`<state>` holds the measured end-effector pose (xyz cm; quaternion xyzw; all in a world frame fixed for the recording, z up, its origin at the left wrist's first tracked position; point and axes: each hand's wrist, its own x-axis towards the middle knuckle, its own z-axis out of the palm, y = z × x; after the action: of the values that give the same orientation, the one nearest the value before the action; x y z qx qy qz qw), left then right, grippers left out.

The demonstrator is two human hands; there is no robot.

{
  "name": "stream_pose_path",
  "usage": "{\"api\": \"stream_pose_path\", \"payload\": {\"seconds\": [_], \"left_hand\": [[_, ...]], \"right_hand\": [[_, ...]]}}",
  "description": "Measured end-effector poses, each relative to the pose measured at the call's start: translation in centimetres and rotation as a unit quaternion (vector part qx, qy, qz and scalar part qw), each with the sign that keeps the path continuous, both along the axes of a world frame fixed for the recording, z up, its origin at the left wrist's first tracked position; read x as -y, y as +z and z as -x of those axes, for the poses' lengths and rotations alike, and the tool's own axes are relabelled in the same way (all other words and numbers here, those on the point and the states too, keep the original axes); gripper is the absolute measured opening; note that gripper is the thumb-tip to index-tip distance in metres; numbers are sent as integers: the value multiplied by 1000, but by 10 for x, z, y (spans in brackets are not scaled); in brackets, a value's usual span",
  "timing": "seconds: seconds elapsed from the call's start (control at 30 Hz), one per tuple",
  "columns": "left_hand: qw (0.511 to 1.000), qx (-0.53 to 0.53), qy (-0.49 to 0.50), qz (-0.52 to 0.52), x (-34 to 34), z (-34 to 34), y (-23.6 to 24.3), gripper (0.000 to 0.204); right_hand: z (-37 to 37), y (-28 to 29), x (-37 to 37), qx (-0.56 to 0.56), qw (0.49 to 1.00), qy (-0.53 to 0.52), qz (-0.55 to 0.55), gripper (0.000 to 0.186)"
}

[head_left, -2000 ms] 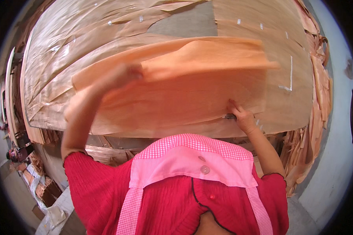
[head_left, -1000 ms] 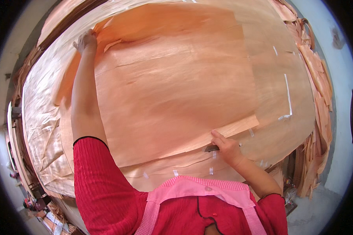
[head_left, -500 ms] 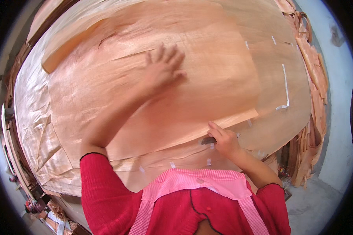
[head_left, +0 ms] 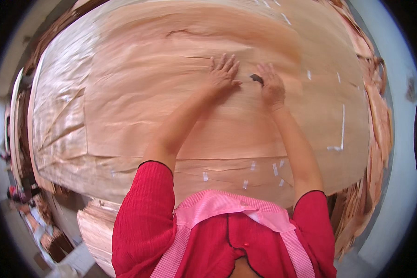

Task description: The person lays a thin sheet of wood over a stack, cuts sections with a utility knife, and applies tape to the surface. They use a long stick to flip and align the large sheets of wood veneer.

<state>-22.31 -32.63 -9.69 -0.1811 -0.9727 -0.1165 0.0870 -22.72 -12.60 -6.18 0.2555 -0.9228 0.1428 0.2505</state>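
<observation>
Stacked veneer sheets patched with white tape strips fill the workspace, left hand spread flat, right hand pinching a small dark tool.

Both hands, left and right, press flat on the veneer sheet.

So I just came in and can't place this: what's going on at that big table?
A person in a red top is leaning over a large sheet of thin wood veneer spread across a stack of similar sheets. The left hand lies flat on it, fingers spread. The right hand is pressed down beside it, with a small dark object at its fingertips; what it is cannot be told. Short white tape strips dot the sheet.
</observation>
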Motion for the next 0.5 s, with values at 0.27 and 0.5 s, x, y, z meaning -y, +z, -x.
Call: {"api": "stream_pose_path", "payload": {"seconds": [0.27,0.5], "left_hand": [[984,65,167,21,128,-26,11,66],[980,52,187,33,71,-3,23,66]], "right_hand": [[51,-32,-9,163,980,-106,-27,35],[75,-12,51,39,999,9,-19,34]]}}
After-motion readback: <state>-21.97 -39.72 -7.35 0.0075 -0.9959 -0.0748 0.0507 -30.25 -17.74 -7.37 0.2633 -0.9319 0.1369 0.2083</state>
